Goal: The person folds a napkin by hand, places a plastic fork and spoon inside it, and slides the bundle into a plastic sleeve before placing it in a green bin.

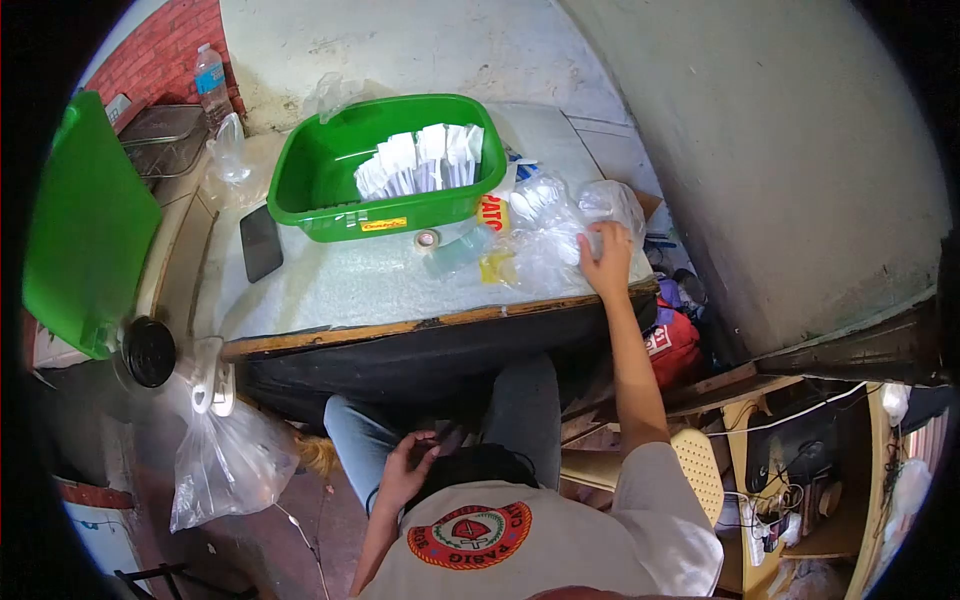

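Note:
My right hand (607, 260) reaches over the right side of the table, on the clear plastic packaging (555, 240). Its thumb and fingers are apart at the edge of the plastic, and no held item shows between them. White plastic spoons (540, 200) lie in the clear wrapping just left of it. Down by my lap, my left hand (408, 470) rests with loosely bent fingers, thumb apart, and nothing visible in it. A green basin (390, 222) stands behind on the table, with a row of white paper-wrapped packets (420, 160) inside.
A roll of tape (427, 240) and a phone (261, 243) lie on the table (340, 290). At the back left stands a water bottle (212, 85). A clear plastic bag (230, 460) hangs off the left side. A wall (800, 170) rises close on the right.

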### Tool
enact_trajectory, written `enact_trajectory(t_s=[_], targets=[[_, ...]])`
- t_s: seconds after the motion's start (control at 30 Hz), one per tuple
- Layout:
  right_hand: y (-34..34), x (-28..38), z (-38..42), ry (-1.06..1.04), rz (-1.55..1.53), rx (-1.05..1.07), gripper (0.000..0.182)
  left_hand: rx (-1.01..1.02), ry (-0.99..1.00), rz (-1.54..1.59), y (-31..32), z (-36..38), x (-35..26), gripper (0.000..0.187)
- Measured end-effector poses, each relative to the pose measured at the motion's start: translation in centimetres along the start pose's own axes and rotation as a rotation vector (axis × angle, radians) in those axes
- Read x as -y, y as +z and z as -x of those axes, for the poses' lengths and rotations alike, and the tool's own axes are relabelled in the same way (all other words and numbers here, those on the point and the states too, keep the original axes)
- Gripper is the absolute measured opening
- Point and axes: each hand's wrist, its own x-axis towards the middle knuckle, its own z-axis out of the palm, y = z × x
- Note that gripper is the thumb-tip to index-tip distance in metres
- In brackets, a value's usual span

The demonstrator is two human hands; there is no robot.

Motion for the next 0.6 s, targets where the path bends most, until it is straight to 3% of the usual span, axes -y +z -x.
enact_trajectory(t_s=[0.07,0.17,0.3,0.5,0.6], targets=[[0.4,0.1,0.1,0.003,0.095,0.133,0.021,-0.016,0.042,-0.040,0.5,0.3,0.7,0.028],[0.7,-0.2,0.4,0.076,0.013,0.154,0.021,-0.030,0.071,-0.062,0.8,0.8,0.5,0.025],[0.7,-0.2,0.3,0.073,0.020,0.162,0.021,0.001,-0.049,0.055,0.8,1.7,0.1,0.023],[0.4,0.2,0.1,0.075,-0.013,0.157,0.022,-0.127,0.072,-0.034,0.1,2.5,0.6,0.018],[0.0,1.0,-0.2,0.051,-0.005,0.100,0.021,-0.136,0.031,-0.043,-0.4,2.5,-0.2,0.016]])
